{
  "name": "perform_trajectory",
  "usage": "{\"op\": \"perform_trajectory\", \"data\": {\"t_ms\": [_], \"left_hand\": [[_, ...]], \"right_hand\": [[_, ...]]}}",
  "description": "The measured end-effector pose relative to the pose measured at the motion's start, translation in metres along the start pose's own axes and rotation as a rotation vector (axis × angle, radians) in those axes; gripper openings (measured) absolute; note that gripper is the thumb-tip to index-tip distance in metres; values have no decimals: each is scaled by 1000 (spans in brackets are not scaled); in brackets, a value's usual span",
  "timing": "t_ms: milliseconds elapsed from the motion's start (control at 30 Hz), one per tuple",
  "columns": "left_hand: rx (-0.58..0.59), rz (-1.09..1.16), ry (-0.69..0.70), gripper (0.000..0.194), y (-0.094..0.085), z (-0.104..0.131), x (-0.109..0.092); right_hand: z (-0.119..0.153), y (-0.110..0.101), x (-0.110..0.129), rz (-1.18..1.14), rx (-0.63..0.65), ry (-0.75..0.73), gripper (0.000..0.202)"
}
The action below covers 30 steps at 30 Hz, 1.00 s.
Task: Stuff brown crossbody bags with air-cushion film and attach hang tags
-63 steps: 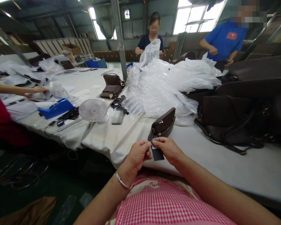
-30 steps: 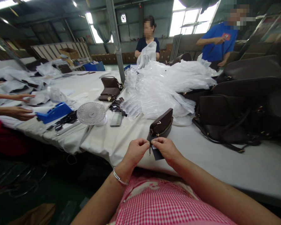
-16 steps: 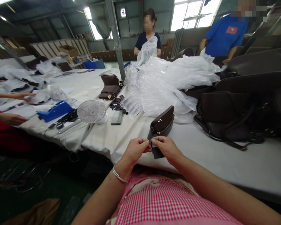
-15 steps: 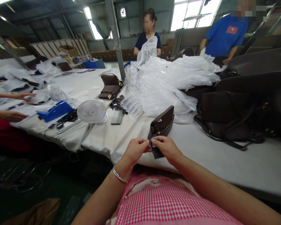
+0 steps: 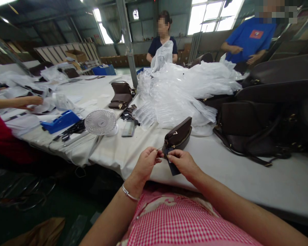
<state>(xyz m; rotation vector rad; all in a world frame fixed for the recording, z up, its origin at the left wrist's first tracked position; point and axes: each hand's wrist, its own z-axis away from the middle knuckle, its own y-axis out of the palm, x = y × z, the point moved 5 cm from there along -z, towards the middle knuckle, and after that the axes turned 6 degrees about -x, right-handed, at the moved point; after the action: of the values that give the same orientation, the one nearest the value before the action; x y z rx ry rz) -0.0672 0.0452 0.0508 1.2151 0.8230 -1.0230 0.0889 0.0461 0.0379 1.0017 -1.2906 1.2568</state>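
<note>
A dim warehouse room holds a long white cloth-covered table (image 5: 246, 171) heaped with clear plastic bags (image 5: 179, 92). At its near edge lies a small brown leather pouch (image 5: 178, 136); the left hand (image 5: 146, 162) and right hand (image 5: 183, 163) pinch its dark hang tag (image 5: 173, 168), fingertips together.

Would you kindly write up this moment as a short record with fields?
Left hand: pinching a thin string at the hang tag
Right hand: pinching the dark hang tag
Pouch: small, brown, on the table just beyond both hands
Behind pouch: heap of clear plastic bags
Right of pouch: dark brown bags
Left of pouch: small white fan, blue tape dispenser
</note>
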Motion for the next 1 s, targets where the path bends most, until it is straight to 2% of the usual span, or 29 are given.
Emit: {"op": "perform_trajectory", "data": {"t_ms": [67,133,233,300,367,467,600,700,800,900,1000], "left_hand": [[103,133,-41,30,6,2,0],[178,158,-65,34,9,3,0],[212,-15,-72,31,5,3,3],[208,-160,-47,31,2,1,4],[203,-224,9,28,1,0,2],[197,-162,70,25,7,-1,0],[171,-138,161,24,12,1,1],[224,-208,268,22,12,3,7],[223,-269,310,22,6,3,16],[139,-309,277,21,-1,0,22],[111,-300,230,21,-1,0,22]], "right_hand": [[0,1,-3,-17,20,-9,24],[1,0,-4,-82,41,-20,32],[6,-10,-4,-201,41,4,60],[9,-20,-5,-266,29,69,68],[10,-28,-6,-346,12,152,58],[8,-28,-3,-531,-25,245,41],[2,-13,4,-691,-52,291,44],[0,-7,8,-635,-83,259,44],[0,-8,14,-445,-56,179,43],[6,-10,21,-256,62,121,43],[14,-8,26,-156,220,134,41]]}}
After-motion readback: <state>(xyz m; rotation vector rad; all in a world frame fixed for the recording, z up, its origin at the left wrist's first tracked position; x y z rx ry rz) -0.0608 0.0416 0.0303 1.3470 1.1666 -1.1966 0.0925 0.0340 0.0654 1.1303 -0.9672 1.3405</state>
